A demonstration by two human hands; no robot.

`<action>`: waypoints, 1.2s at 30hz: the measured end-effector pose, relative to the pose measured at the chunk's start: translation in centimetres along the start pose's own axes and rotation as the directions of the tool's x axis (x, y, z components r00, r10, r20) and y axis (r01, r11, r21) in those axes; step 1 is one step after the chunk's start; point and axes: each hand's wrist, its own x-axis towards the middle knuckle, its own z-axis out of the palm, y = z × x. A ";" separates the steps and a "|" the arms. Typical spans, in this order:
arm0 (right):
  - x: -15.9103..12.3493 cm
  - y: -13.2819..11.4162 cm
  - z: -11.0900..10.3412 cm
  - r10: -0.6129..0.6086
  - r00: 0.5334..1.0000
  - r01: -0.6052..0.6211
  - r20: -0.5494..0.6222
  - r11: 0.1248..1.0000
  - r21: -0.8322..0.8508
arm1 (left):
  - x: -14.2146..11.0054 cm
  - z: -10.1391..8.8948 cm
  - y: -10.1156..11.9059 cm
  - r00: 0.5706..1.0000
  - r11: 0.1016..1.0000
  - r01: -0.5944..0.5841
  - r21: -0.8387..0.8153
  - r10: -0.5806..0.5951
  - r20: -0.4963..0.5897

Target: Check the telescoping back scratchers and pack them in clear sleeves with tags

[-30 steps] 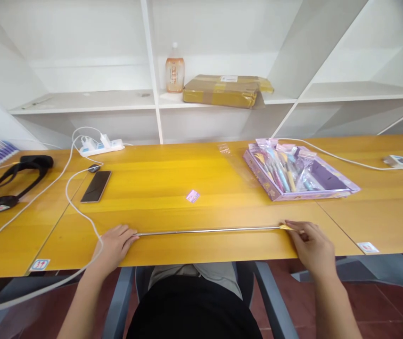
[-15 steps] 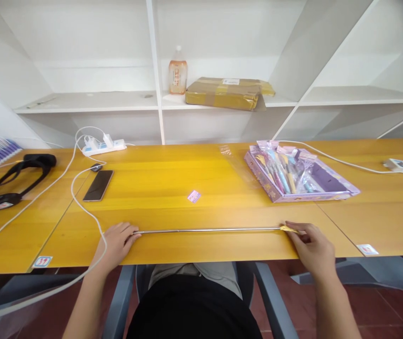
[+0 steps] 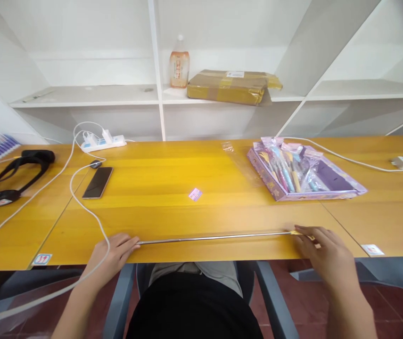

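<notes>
A long thin metal rod lies along the near edge of the yellow wooden table. My left hand is closed round its left end, fingers pinched together. My right hand pinches the right end, where a small yellow tip shows just past my fingertips. The rod runs almost level between both hands.
A purple box of wrapped pens sits at right. A black phone, a white power strip and white cable lie at left, with a black strap. A small pink sticker lies mid-table. The shelf holds a bottle and a taped parcel.
Both hands and the rod have slid a little toward the table's near edge. The camera view has shifted slightly.
</notes>
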 end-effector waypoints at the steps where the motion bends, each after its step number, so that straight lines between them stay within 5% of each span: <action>1: 0.5 -0.7 0.0 -0.019 1.000 0.019 0.000 1.000 0.005 | 0.3 -0.2 0.2 1.000 1.000 0.002 0.007 -0.002 -0.001; 5: 2.6 -6.7 1.9 -0.188 0.980 0.180 0.065 0.978 0.108 | 3.1 0.8 2.4 1.000 0.999 0.009 -0.038 -0.009 0.007; 10: 2.6 -18.2 7.0 -0.442 0.879 0.413 0.178 0.893 0.177 | 7.7 5.2 8.9 0.999 0.997 0.012 -0.078 -0.009 0.044; 13: 1.7 -21.9 9.4 -0.446 0.881 0.423 0.159 0.892 0.160 | 8.9 7.0 11.2 0.999 0.997 0.017 -0.074 -0.014 0.048; 26: 1.3 -21.1 10.5 -0.364 0.911 0.283 0.195 0.894 0.347 | 9.3 6.9 10.7 0.992 0.992 -0.028 -0.122 0.042 0.117; 36: 1.7 -22.7 9.1 -0.366 0.902 0.349 0.229 0.930 0.113 | 9.4 7.0 10.7 0.991 0.994 -0.021 -0.108 0.036 0.132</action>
